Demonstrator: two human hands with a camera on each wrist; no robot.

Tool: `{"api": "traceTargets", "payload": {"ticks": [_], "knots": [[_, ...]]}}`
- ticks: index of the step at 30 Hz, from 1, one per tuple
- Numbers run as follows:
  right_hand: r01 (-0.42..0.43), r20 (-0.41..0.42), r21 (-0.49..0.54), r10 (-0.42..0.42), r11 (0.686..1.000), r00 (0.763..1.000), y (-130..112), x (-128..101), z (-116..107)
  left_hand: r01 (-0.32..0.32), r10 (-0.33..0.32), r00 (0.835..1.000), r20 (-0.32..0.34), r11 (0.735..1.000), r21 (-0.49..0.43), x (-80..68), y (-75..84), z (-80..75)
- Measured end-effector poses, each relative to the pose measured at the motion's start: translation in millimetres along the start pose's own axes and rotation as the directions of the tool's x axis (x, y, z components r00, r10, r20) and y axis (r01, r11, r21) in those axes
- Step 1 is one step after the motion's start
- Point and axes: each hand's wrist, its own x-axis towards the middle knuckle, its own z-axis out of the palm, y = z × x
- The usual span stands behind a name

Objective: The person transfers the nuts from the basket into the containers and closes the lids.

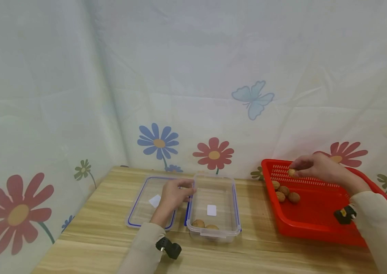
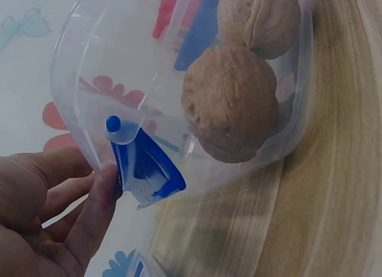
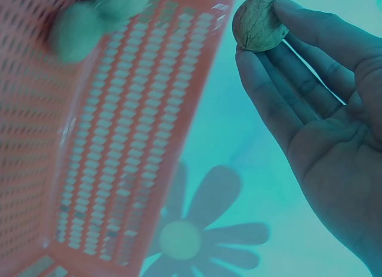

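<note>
My right hand pinches a walnut between thumb and fingertips, over the far left part of the red basket. In the right wrist view, that walnut shows its wrinkled shell beside the basket's slotted wall. My left hand grips the left rim of a clear plastic food container. Its fingers lie at the rim next to a blue latch. Two walnuts lie in the container's near end. Several more walnuts lie in the basket's left side.
The clear container lid with a blue seal lies left of the container, partly behind my left hand. Everything stands on a wooden table. A flowered cloth hangs behind and on the left.
</note>
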Motion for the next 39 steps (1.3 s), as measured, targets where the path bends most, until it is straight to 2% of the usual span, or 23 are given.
{"api": "traceTargets", "payload": {"ticks": [11,15,22,28,33,39], "knots": [[0.085,-0.096,-0.052,-0.09,0.995,0.991,-51,-9,5,0.002,-0.002,1.0,0.003,1.0,0.013,0.7,-1.0,-0.2],[0.109,-0.132,-0.019,-0.111,0.994,0.985,-65,-13,11,0.007,-0.007,1.0,0.008,1.0,0.015,0.7,-1.5,-0.4],[0.198,-0.184,0.013,-0.192,0.98,0.964,-84,-20,28,0.006,-0.006,1.0,0.007,1.0,0.017,0.6,-1.1,-0.7],[0.263,-0.192,0.067,-0.246,0.962,0.95,-97,-23,44,0.002,-0.002,1.0,0.002,1.0,0.009,0.7,-1.1,-0.3],[0.288,-0.197,0.15,-0.257,0.946,0.946,-106,-26,58,0.007,-0.007,1.0,0.001,1.0,0.011,0.8,-1.4,-0.2],[0.338,-0.19,0.181,-0.305,0.924,0.933,-115,-24,76,-0.004,0.004,1.0,0.006,1.0,0.01,1.2,-1.1,-0.3]]}}
